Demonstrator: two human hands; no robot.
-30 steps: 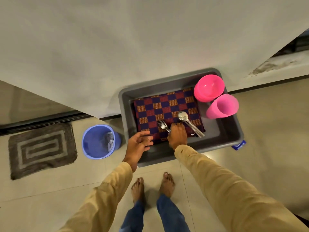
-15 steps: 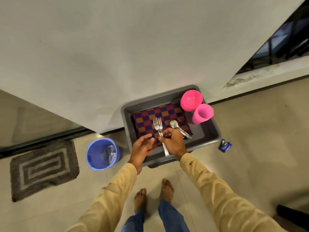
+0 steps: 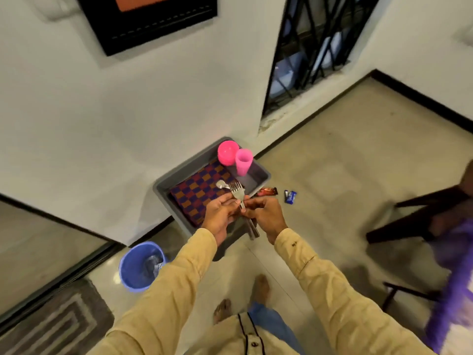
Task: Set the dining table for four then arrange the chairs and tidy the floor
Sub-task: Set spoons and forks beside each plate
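smearing badly at 3 o'clock: a dark chair (image 3: 419, 219) and a purple shape beside it, too blurred to name. hiding the near rim of the grey tub (image 3: 163, 185) behind both wrists. covering the necks of the forks (image 3: 236, 192) with fingers, so not counting them exactly; showing at least two sets of tines.

pinching the forks in the right hand (image 3: 266, 216), thumb and fingers curling round the necks. pointing the tines to 11 o'clock past the fingertips, handles sticking out under the palm toward 5 o'clock. cupping the left hand (image 3: 221, 213) palm-up against the same forks from 9 o'clock, fingers loosely curved and touching the metal; gripping or only steadying, cannot tell.

holding the forks in the air over the tub's near right corner, above the checked cloth (image 3: 197, 196). half hiding a spoon (image 3: 221, 185) on the cloth, just at 10 o'clock of the tines.
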